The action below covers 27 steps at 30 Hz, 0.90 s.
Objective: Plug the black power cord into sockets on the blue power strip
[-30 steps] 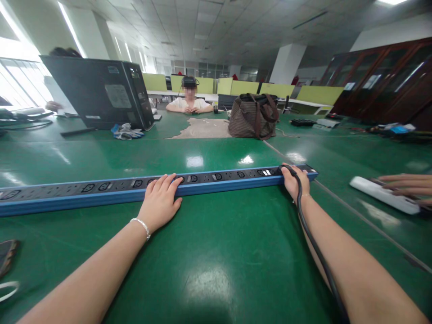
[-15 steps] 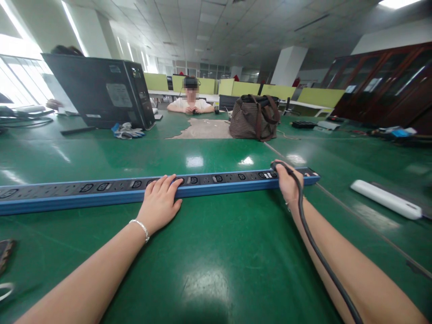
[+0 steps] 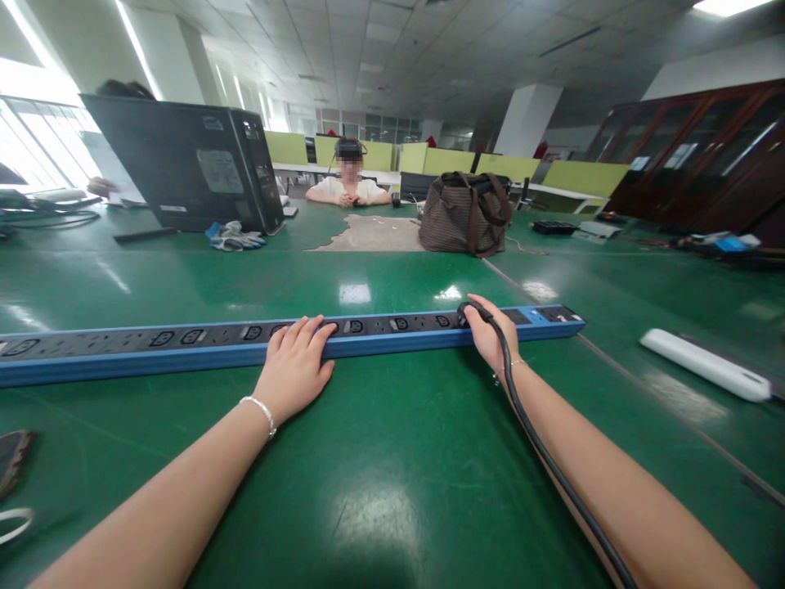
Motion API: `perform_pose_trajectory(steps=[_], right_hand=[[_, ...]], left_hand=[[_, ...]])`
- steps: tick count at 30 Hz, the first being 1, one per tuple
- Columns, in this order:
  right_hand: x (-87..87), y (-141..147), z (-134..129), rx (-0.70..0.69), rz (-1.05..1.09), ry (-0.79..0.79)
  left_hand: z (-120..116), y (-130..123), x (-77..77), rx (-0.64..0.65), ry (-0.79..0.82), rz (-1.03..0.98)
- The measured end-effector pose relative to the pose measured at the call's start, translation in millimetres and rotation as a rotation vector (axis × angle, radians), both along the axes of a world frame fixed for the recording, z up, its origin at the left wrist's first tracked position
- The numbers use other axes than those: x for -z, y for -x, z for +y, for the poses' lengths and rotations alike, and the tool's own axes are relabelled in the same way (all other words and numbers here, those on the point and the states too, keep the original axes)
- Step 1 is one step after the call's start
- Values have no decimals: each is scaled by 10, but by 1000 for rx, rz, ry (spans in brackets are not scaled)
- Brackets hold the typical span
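Note:
A long blue power strip (image 3: 368, 347) with a black face and several sockets lies across the green table. My left hand (image 3: 298, 360) rests flat over its middle, fingers spread on the sockets and thumb along the near side. Toward the strip's right end, my right hand (image 3: 492, 334) grips a black plug (image 3: 464, 312) just over the sockets. Whether the plug touches a socket I cannot tell. From it a thick black cable (image 3: 521, 421) runs down along my right forearm and out of view at the bottom.
A brown bag (image 3: 457, 214) and a black computer case (image 3: 184, 168) stand farther back, with gloves (image 3: 234, 237) by the case. A white bar-shaped object (image 3: 705, 364) lies at right. Another person (image 3: 348, 188) sits across the table. A phone-like object (image 3: 13, 462) lies at left.
My right hand has moved left along the strip with the plug, uncovering a blue section near the right end. My left hand stays in place on the strip.

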State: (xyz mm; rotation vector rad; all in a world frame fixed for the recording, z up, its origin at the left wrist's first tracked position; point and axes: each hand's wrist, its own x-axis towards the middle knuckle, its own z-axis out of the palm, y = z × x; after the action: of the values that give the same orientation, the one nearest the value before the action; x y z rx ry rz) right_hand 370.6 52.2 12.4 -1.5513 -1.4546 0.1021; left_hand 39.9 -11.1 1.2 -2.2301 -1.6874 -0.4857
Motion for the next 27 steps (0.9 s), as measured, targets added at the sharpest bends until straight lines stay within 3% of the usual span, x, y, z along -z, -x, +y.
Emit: perform_pose_trajectory(steps=[9,19,27], right_hand=[[26,-8,16,53,-116,87],[164,40,-42,77,-359,24],[167,103,-79,152,-341,49]], left_hand=[[11,6,15,-4,-7,15],[5,5,5,-13,3,22],[-5,-11,-10,-12,-8,27]])
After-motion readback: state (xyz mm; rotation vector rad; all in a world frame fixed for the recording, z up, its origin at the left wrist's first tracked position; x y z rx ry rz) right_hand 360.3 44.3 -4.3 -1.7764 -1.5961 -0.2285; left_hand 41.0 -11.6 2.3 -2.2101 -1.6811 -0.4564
